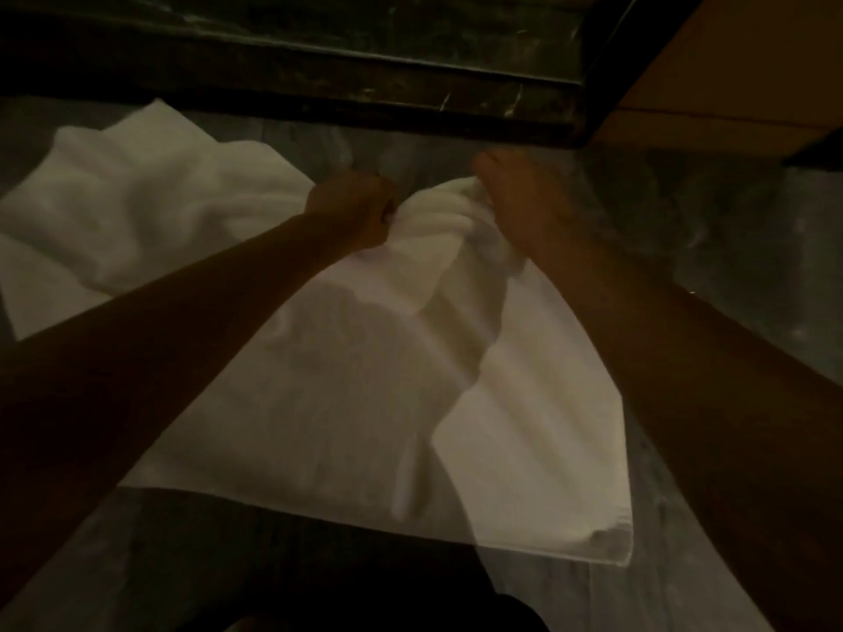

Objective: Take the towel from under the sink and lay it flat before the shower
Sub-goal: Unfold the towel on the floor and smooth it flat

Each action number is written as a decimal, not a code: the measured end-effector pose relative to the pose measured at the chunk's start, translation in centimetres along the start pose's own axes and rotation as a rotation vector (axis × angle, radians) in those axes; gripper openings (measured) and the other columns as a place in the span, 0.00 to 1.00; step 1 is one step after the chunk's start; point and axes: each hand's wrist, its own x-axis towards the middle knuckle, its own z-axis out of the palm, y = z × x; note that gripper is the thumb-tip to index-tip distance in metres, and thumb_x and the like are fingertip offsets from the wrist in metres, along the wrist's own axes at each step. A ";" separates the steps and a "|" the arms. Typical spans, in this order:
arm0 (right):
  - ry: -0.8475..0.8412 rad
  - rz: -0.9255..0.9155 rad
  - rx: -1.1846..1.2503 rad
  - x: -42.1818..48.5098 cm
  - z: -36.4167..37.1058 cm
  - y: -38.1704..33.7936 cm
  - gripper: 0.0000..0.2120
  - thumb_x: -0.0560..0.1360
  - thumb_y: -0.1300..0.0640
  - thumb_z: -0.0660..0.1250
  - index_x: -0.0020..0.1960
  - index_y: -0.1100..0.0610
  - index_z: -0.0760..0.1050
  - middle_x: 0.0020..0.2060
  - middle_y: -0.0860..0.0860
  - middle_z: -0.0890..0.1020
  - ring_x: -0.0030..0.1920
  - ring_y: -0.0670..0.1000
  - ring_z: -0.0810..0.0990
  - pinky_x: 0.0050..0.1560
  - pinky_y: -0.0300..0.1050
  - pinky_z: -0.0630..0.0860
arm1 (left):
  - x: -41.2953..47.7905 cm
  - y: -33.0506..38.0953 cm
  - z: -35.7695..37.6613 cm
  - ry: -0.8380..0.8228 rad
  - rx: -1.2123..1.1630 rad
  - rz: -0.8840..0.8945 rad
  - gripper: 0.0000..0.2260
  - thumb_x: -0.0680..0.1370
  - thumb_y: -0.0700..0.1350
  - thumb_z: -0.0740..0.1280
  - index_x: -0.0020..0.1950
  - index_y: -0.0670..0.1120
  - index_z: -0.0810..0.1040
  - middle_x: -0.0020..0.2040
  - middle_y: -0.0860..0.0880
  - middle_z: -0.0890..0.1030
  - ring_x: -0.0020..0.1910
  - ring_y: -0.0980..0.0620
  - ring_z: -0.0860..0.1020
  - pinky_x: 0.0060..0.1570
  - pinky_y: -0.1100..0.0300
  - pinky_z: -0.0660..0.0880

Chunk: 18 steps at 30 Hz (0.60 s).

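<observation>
A large white towel (pixel 356 403) is spread over the grey floor, rumpled and partly folded at its far left. My left hand (pixel 356 207) is a fist closed on the towel's far edge. Just to its right, my right hand (pixel 515 207) grips a bunched fold of the same edge. Both hands hold the cloth a little above the floor, close to the dark raised sill (pixel 319 84) that runs across the top of the view. The towel's near right corner (pixel 611 545) lies flat on the floor.
The dark marble sill meets a dark upright frame (pixel 606 52) at the top right. A tan wooden panel (pixel 730 70) stands right of that frame. Grey stone floor (pixel 730 230) shows to the right and in front of the towel. The light is dim.
</observation>
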 end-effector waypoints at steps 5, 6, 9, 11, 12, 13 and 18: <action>-0.110 0.035 0.026 0.9 1.6 -0.8 0.15 0.79 0.62 0.57 0.65 0.59 0.69 0.63 0.59 0.72 0.62 0.60 0.72 0.58 0.54 0.69 | -0.2 -1.1 -0.4 -0.234 -0.113 -0.042 0.11 0.72 0.45 0.72 0.53 0.46 0.79 0.55 0.43 0.78 0.54 0.44 0.76 0.54 0.53 0.72; -0.117 0.041 0.034 0.8 1.8 -0.6 0.14 0.78 0.62 0.57 0.64 0.58 0.70 0.62 0.59 0.73 0.61 0.60 0.73 0.57 0.53 0.69 | -0.3 -1.2 -0.5 -0.259 -0.124 -0.044 0.11 0.71 0.46 0.72 0.53 0.46 0.80 0.56 0.44 0.79 0.54 0.43 0.76 0.55 0.53 0.72; -0.061 0.057 0.034 0.4 2.5 0.0 0.11 0.77 0.61 0.60 0.59 0.59 0.74 0.58 0.59 0.75 0.55 0.61 0.76 0.50 0.51 0.72 | -0.5 -1.4 -0.4 -0.289 -0.112 -0.028 0.13 0.71 0.48 0.72 0.54 0.46 0.81 0.56 0.44 0.80 0.54 0.44 0.77 0.52 0.55 0.72; 0.027 0.076 0.034 0.0 2.7 0.6 0.09 0.76 0.61 0.60 0.55 0.60 0.75 0.56 0.60 0.76 0.52 0.62 0.77 0.47 0.51 0.73 | -0.6 -1.3 -0.3 -0.276 -0.077 -0.021 0.13 0.72 0.49 0.71 0.55 0.46 0.81 0.56 0.45 0.79 0.54 0.44 0.77 0.49 0.55 0.71; 0.073 0.095 0.033 -0.2 2.6 1.0 0.09 0.75 0.61 0.60 0.54 0.60 0.75 0.55 0.60 0.76 0.52 0.63 0.77 0.46 0.51 0.72 | -0.8 -1.2 -0.4 -0.249 -0.055 -0.024 0.13 0.71 0.50 0.71 0.54 0.47 0.80 0.55 0.45 0.79 0.53 0.44 0.77 0.48 0.55 0.71; 0.106 0.119 0.020 -0.4 2.6 1.5 0.09 0.75 0.61 0.60 0.53 0.61 0.74 0.56 0.61 0.75 0.51 0.63 0.76 0.45 0.51 0.72 | -0.9 -1.0 -0.4 -0.206 -0.036 -0.031 0.13 0.71 0.51 0.71 0.53 0.47 0.79 0.53 0.45 0.78 0.51 0.44 0.77 0.47 0.55 0.71; 0.248 0.283 -0.069 -0.8 0.4 5.6 0.10 0.75 0.62 0.61 0.56 0.61 0.72 0.57 0.63 0.72 0.52 0.66 0.75 0.46 0.58 0.73 | -1.1 0.5 -2.3 0.181 -0.042 -0.050 0.10 0.74 0.47 0.69 0.53 0.47 0.75 0.47 0.46 0.77 0.43 0.49 0.72 0.42 0.56 0.68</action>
